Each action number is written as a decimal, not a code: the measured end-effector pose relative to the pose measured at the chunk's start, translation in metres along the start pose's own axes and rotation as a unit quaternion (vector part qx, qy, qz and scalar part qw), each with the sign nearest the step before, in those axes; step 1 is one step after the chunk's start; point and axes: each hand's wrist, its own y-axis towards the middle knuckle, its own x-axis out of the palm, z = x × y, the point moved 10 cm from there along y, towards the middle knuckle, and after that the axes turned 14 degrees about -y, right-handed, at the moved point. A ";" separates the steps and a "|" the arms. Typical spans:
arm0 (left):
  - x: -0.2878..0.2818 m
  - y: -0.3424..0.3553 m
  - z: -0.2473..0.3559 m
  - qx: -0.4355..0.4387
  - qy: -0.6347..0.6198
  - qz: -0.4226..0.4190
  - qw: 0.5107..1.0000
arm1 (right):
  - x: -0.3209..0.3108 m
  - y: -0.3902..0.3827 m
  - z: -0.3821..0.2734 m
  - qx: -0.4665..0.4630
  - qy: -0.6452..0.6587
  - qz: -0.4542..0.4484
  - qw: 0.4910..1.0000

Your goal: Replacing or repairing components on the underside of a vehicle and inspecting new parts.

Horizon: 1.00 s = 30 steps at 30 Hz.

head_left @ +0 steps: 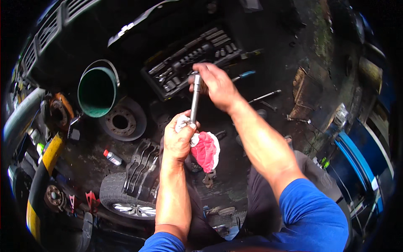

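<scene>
A shiny metal extension bar (195,101) with a wider socket at its upper end stands nearly upright between my hands. My left hand (178,136) is closed around its lower end, along with a red and white cloth (204,151) that hangs from the palm. At the upper end, my right hand (216,86) has its fingers curled against the socket. Just beyond my hands lies an open socket set case (170,86), holding rows of sockets and bars. A screwdriver with a blue handle (247,74) lies to the right of the case.
A green bucket (98,92) stands at the left beside a brake disc (133,122). Nearer are a small bottle with a red cap (112,157), several dark metal parts (142,168) and a wheel (110,190). A long wrench (265,96) lies on the dark floor to the right.
</scene>
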 end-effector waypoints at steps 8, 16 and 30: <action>0.050 -0.006 -0.069 -0.065 0.327 -0.040 0.942 | -0.108 -0.054 0.126 0.186 0.193 0.255 0.929; 0.050 0.012 -0.068 -0.031 0.396 -0.011 0.918 | -0.061 -0.097 0.137 0.215 0.259 -0.060 0.940; 0.058 0.003 -0.050 0.000 0.298 0.079 0.951 | -0.104 0.004 0.133 0.191 0.060 0.134 0.971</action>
